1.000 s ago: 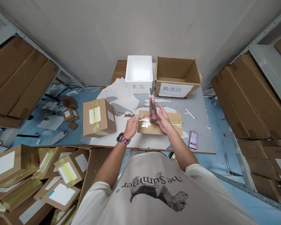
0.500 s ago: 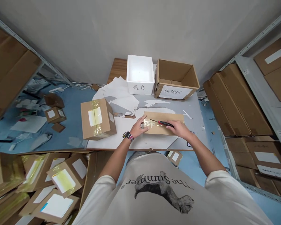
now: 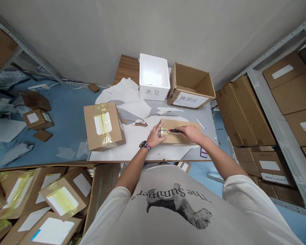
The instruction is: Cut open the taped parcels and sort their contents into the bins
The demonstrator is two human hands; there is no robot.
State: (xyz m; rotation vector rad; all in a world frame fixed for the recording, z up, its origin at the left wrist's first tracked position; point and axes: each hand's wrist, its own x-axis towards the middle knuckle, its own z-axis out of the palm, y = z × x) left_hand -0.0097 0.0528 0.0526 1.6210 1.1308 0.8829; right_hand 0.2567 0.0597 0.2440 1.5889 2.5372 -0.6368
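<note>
"Before you get to the room, where does the flat cardboard parcel [image 3: 181, 123] lie from the hands?"

"Right beneath them, at twelve o'clock from the chest. Its long axis runs from nine to three across the person's front."

"And the hands?"

"Apart, both on the parcel. The left hand [image 3: 155, 135] rests at the nine o'clock end, its fingers spread beside the clear tape [image 3: 166, 132]. The right hand [image 3: 191, 133] is closed around a red-handled screwdriver [image 3: 173, 130], whose shaft points toward nine o'clock along the tape."

"So which hand is nearer the tip?"

"The left, just beside it."

"What's underneath and around?"

"A white sheet [image 3: 127, 149] covers much of a grey-topped table [image 3: 206, 131]. A taped carton [image 3: 103, 126] sits at nine o'clock, a white foam box [image 3: 154, 80] at twelve, an open cardboard box [image 3: 191, 81] at one, and a phone [image 3: 203, 152] at four, its screen blurred."

"And beyond the table?"

"Metal shelving [image 3: 271, 119] holds cartons at three, taped parcels [image 3: 63, 200] are heaped at seven, and a blue floor [image 3: 66, 112] spreads out at ten."
</note>
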